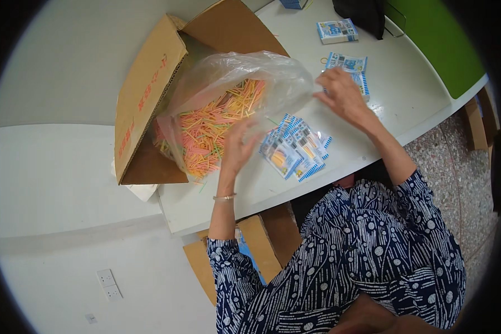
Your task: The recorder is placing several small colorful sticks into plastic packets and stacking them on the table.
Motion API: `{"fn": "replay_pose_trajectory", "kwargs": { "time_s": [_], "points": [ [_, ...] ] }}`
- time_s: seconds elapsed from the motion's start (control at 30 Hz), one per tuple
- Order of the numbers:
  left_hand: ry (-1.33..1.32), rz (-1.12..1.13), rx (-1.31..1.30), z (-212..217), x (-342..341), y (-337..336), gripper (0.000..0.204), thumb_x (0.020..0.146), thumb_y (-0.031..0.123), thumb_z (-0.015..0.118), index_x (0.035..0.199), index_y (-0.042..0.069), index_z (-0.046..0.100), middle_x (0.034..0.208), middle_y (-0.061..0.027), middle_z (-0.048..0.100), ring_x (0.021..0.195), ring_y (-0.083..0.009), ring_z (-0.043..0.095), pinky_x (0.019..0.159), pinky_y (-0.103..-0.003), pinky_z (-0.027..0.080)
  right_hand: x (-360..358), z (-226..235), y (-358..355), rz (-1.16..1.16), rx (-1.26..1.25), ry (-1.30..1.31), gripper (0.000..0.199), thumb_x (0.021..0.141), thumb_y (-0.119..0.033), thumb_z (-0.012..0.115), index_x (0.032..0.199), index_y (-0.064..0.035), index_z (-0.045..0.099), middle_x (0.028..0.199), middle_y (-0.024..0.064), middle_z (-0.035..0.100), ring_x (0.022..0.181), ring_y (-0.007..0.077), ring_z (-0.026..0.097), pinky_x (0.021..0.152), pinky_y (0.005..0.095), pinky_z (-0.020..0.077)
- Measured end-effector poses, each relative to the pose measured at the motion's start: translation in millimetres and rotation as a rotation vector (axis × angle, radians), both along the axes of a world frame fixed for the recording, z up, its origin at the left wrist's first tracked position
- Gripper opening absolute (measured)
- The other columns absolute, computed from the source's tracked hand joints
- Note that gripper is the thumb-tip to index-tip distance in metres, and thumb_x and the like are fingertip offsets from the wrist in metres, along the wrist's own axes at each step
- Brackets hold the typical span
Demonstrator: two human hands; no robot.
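A large clear plastic bag lies open on its side, full of thin pink, yellow and green sticks. At its near edge is my left hand, slightly blurred, its fingers apart beside the sticks. My right hand hovers at the bag's right edge with curved, parted fingers; whether it touches the plastic I cannot tell. Between my hands several small blue-and-white printed packets lie in an overlapping heap. Partly behind my right hand is a stack of similar packets.
An open cardboard box surrounds the bag on the white table. Farther back lie another packet stack and a black bag. A green panel borders the far right. Below the table's front edge stands another cardboard box.
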State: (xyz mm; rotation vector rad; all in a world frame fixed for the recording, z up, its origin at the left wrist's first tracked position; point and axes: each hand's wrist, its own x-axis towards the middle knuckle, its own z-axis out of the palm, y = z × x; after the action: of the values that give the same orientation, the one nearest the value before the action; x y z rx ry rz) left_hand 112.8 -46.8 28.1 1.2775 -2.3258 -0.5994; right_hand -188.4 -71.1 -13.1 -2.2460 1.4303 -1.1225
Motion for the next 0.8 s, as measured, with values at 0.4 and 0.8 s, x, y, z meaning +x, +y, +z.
{"fn": "replay_pose_trajectory", "kwargs": {
  "time_s": [0.4,0.8],
  "points": [
    [-0.646,0.319,-0.321,-33,36,-103,0.041,0.076,0.028,0.058,0.110,0.006,0.061,0.125,-0.0204,0.046,0.116,-0.0419,0.039,0.088,-0.059,0.035,-36,-27,-13,-0.224,0.040,0.341,0.034,0.078,-0.022,0.067,0.103,-0.0029,0.057,0.113,0.0108,0.052,0.108,0.0284,0.045,0.090,0.0402,0.0375],
    [-0.704,0.296,-0.482,-55,39,-110,0.039,0.076,0.021,0.058,0.111,0.002,0.056,0.115,-0.0219,0.044,0.109,-0.0410,0.039,0.081,-0.057,0.034,-49,-28,-22,-0.298,0.031,0.258,0.028,0.079,-0.022,0.065,0.100,-0.0042,0.060,0.103,0.0096,0.055,0.102,0.0270,0.046,0.088,0.0389,0.0348]
  ]
}}
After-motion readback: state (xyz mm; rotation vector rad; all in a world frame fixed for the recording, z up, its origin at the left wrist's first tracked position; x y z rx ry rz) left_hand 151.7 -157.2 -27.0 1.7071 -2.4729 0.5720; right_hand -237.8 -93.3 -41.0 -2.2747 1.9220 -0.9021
